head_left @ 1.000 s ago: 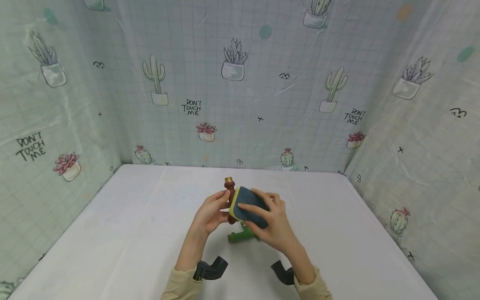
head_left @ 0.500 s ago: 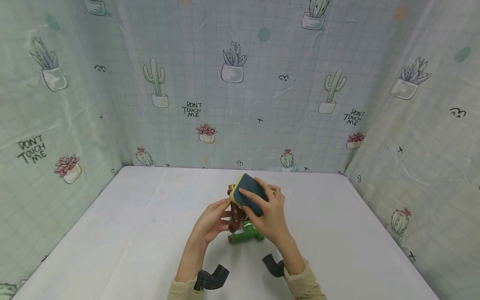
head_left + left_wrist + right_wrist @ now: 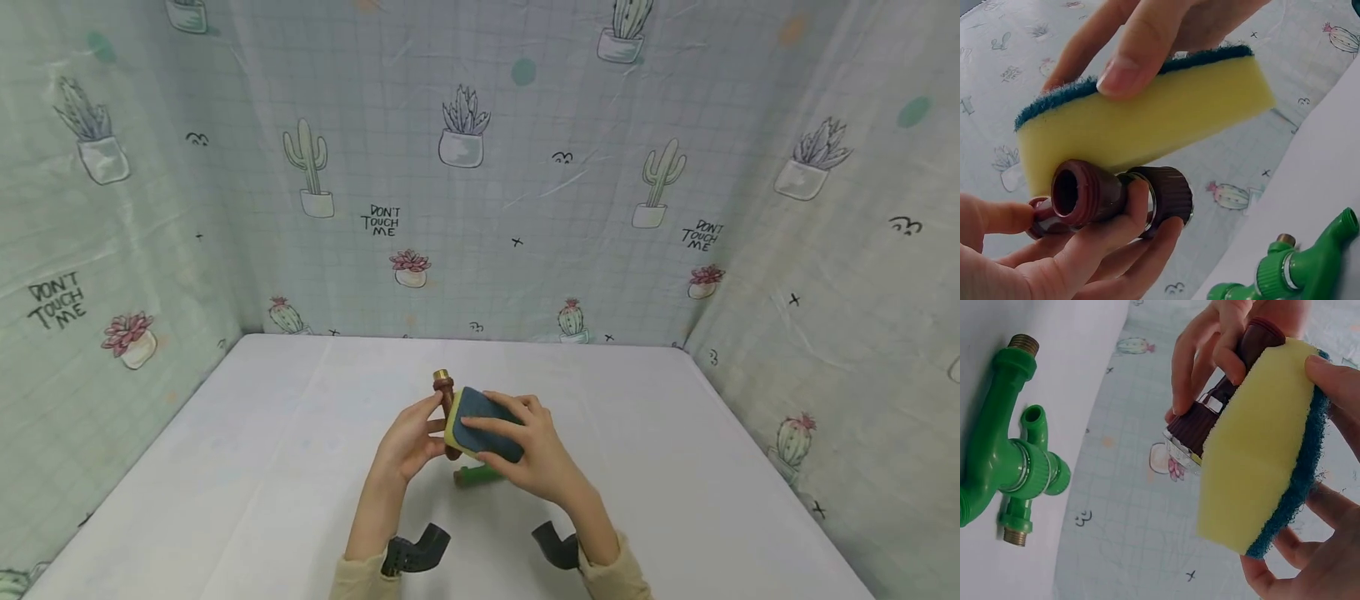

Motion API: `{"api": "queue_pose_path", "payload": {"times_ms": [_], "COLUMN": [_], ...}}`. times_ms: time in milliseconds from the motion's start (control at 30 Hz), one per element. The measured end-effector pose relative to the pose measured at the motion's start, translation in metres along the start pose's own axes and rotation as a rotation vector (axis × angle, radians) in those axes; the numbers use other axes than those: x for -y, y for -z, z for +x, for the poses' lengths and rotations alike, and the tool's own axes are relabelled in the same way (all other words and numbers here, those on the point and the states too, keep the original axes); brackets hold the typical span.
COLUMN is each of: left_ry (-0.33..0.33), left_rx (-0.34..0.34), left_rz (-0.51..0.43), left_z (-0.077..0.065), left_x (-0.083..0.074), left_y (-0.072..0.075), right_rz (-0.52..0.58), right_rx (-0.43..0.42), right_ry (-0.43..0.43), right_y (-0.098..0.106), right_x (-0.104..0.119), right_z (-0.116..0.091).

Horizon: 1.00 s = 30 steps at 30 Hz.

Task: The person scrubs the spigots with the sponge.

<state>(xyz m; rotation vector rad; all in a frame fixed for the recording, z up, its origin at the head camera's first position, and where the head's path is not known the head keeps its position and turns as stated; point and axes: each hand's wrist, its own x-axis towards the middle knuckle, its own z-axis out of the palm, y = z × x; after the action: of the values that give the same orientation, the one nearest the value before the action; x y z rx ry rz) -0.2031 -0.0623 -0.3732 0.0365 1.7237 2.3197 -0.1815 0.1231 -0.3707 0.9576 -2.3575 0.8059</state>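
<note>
My left hand (image 3: 408,442) grips a brown plastic faucet (image 3: 1094,194) with a brass threaded end, its fingers curled round the body and ribbed knob. The faucet is held up over the table, brass end pointing away in the head view. A sponge (image 3: 487,423), yellow foam with a dark blue-green scouring side, is pinched by my right hand (image 3: 536,454). Its yellow face lies against the faucet's right side and hides part of it. In the right wrist view the thumb and fingers hold the sponge (image 3: 1260,450) by its edges, scouring side toward the palm.
A green faucet (image 3: 476,476) lies on the white table (image 3: 285,467) below the hands, partly covered by the right hand and sponge. The right wrist view shows the green faucet (image 3: 1029,462) with brass threaded ends. Patterned cloth (image 3: 465,208) walls the table's back and sides.
The sponge went up and away along the brown faucet, then came back down toward me. Both hands and the faucet now sit slightly farther left; the grips are unchanged.
</note>
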Motion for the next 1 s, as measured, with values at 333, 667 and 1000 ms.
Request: {"api": "queue_pose_path", "payload": {"times_ms": [333, 667, 1000], "left_ry": [-0.016, -0.035, -0.069], "left_rx": [0.032, 0.040, -0.016], "left_rz": [0.080, 0.055, 0.035], "left_z": [0.000, -0.006, 0.001], "left_x": [0.000, -0.001, -0.002], "left_y": [-0.001, -0.002, 0.000], "right_rz": [-0.079, -0.164, -0.004], "right_rx": [-0.159, -0.284, -0.120], "right_ry": [0.012, -0.112, 0.002], "right_y": [-0.011, -0.014, -0.018], "right_x": [-0.001, -0.005, 0.003], "right_z": [0.004, 0.007, -0.001]}}
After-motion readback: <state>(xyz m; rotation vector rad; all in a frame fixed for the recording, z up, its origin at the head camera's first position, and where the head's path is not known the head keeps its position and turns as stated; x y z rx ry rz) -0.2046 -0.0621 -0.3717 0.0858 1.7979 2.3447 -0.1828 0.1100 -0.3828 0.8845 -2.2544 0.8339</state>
